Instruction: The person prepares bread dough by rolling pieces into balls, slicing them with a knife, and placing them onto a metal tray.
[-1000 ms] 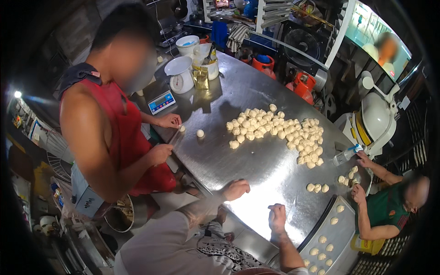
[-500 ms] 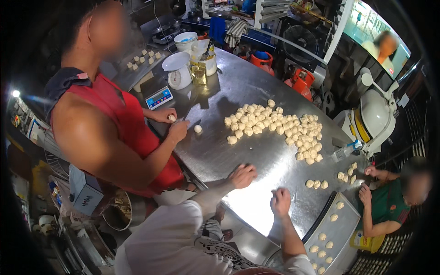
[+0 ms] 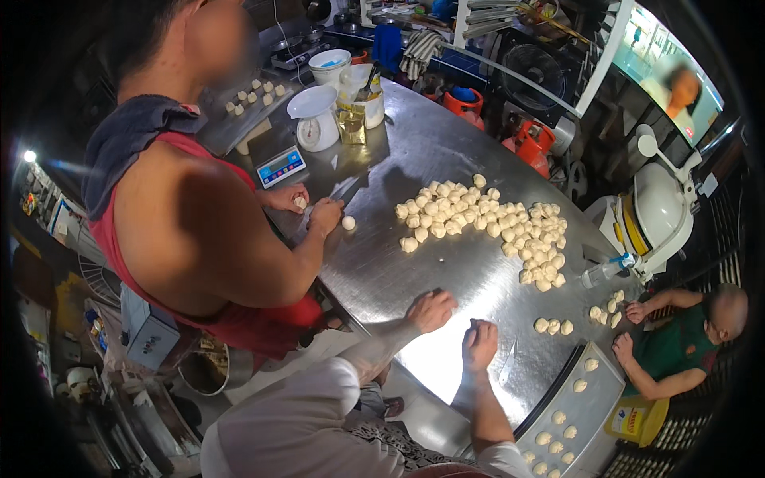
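My left hand (image 3: 433, 311) rests palm down near the front edge of the steel table (image 3: 374, 275), its fingers curled under. Beside it my right hand (image 3: 480, 344) is also curled, knuckles up; whatever lies inside either hand is hidden. Just right of my right hand is a thin, pale, blade-shaped thing (image 3: 508, 362) on the steel. Beyond my hands spreads a large cluster of pale dough balls (image 3: 478, 211). Three more dough balls (image 3: 553, 327) sit in a short row closer to my right hand, near a metal tray (image 3: 586, 398) carrying several spaced-out dough pieces.
At left, a person in a red apron (image 3: 263, 338) handles dough beside a digital scale (image 3: 280, 166) and a single ball (image 3: 348, 223). A person in green (image 3: 673, 342) reaches in at right, near a bottle (image 3: 599, 273) and a white mixer (image 3: 657, 211). Orange gas cylinders (image 3: 532, 143) stand behind.
My hands have drawn nearer to each other, the right shifting slightly left. The blade-shaped thing beside it now shows. The person in the red apron leans further forward, and the whole view has shifted a little.
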Motion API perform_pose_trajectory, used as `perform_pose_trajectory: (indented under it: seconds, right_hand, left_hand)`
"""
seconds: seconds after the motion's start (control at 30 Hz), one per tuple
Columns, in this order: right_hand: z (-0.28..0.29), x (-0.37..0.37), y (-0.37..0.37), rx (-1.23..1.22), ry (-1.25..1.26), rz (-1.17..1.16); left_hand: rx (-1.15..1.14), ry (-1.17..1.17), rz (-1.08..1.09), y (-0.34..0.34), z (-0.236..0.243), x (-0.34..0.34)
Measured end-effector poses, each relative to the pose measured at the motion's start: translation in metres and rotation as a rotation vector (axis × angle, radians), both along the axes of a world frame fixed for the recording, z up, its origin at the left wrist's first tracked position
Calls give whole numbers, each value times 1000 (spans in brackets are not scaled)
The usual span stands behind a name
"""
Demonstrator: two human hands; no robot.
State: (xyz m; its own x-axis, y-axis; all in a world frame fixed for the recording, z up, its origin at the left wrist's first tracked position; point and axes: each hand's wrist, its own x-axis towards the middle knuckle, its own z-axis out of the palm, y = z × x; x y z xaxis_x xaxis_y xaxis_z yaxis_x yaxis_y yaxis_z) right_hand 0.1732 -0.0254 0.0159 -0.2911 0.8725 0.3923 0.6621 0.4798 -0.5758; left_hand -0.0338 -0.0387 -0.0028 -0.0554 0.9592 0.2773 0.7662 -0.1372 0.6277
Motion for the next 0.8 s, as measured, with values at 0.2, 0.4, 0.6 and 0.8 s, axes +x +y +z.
perform_pose_trajectory:
  seconds: [0.2, 0.4, 0.6, 0.8]
  right_hand:
    - [-9, 64, -30, -61, 20, 225]
    - [-12, 51, -18, 9, -132, 194]
    - [-7, 46, -11, 71, -173, 221]
    - [-25, 53, -13, 5, -244, 164]
  left_hand:
    - [5, -87, -263, -53, -23, -38]
    - [-54, 151, -150, -45, -29, -33]
    - [15, 209, -194, -43, -18, -43]
    - [14, 101, -206, -42, -22, -41]
